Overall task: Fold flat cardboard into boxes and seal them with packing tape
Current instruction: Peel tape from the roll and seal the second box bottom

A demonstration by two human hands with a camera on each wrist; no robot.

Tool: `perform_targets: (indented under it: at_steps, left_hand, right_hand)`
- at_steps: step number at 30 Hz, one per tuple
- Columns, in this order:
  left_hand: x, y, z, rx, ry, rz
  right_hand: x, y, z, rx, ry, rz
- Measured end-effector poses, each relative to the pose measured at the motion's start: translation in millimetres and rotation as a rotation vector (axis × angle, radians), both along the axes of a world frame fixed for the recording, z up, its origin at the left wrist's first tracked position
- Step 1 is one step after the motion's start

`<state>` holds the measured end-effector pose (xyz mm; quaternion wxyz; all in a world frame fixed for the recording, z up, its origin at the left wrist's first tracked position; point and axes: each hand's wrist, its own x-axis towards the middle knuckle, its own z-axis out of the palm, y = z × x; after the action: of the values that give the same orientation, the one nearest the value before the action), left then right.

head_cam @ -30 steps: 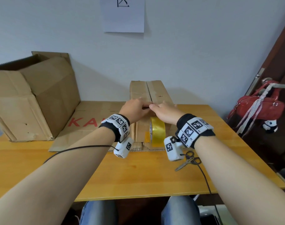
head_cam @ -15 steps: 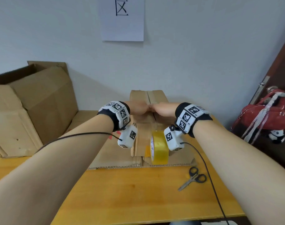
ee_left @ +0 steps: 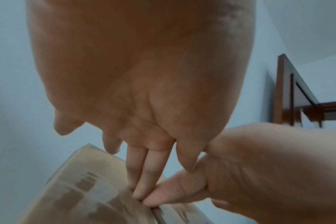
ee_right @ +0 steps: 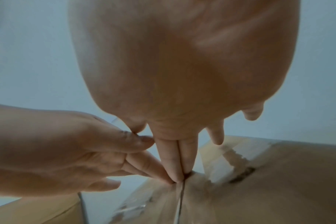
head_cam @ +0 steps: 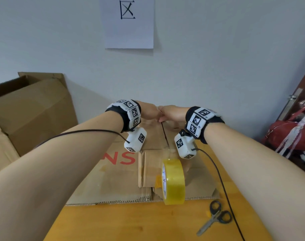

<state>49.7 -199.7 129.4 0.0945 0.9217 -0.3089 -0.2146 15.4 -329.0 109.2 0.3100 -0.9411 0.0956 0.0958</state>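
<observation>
Nearest, an orange-yellow wooden table [head_cam: 148,221], bare along its front edge. On it, short of the right wrist and toward the right, one pair of scissors [head_cam: 215,216], lying flat with black handles farthest away. Just beyond, below the right wrist, one roll of yellow packing tape [head_cam: 173,181], standing on edge at the near border of a flat cardboard sheet [head_cam: 111,180] printed with red letters. One such sheet counted, spread under both forearms.

Past the roll, one small cardboard box [head_cam: 155,134], upright on the sheet, its two top flaps meeting in a centre seam. Both hands at the far end of that seam: left hand [head_cam: 149,113] and right hand [head_cam: 172,114] touching each other, straight fingers [ee_left: 144,174] of the left pressed tip-down onto the seam, straight fingers [ee_right: 173,159] of the right pressed down beside them. Neither hand curled around anything; possibly a strip of clear tape under the fingertips, though too blurred in the wrist views to tell. Patches of old torn tape on the box top.

Left of the left forearm, one large open cardboard box [head_cam: 28,112]. Far right of the right arm, one red bag [head_cam: 291,131] by a brown door [head_cam: 304,87]. Behind everything, a white wall [head_cam: 217,58] with one sheet of paper [head_cam: 129,23] bearing a black mark.
</observation>
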Motion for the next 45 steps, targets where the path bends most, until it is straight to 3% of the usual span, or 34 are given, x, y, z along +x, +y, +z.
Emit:
perform_targets:
  at_steps: [7, 13, 24, 30, 34, 42, 45]
  left_hand:
    - [21, -4, 14, 0.063, 0.017, 0.055]
    - [44, -13, 15, 0.086, 0.072, 0.069]
    - [61, -32, 10, 0.035, 0.023, 0.136]
    - [46, -28, 9, 0.109, 0.007, 0.112]
    - [28, -18, 10, 0.162, -0.103, 0.056]
    - [-32, 11, 2, 0.135, -0.142, -0.108]
    - [-48, 19, -5, 0.177, -0.157, -0.169]
  right_hand:
    - [9, 1, 23, -0.240, 0.070, 0.119]
    - [43, -11, 16, -0.017, 0.064, -0.035]
    - [47, -17, 19, -0.072, 0.012, -0.039]
    - [18, -16, 31, -0.142, 0.064, 0.004]
    - [-7, -11, 38, -0.166, 0.093, -0.006]
    - [-68, 4, 21, -0.171, 0.104, 0.087]
    - [-90, 3, 10, -0.091, 0.044, 0.114]
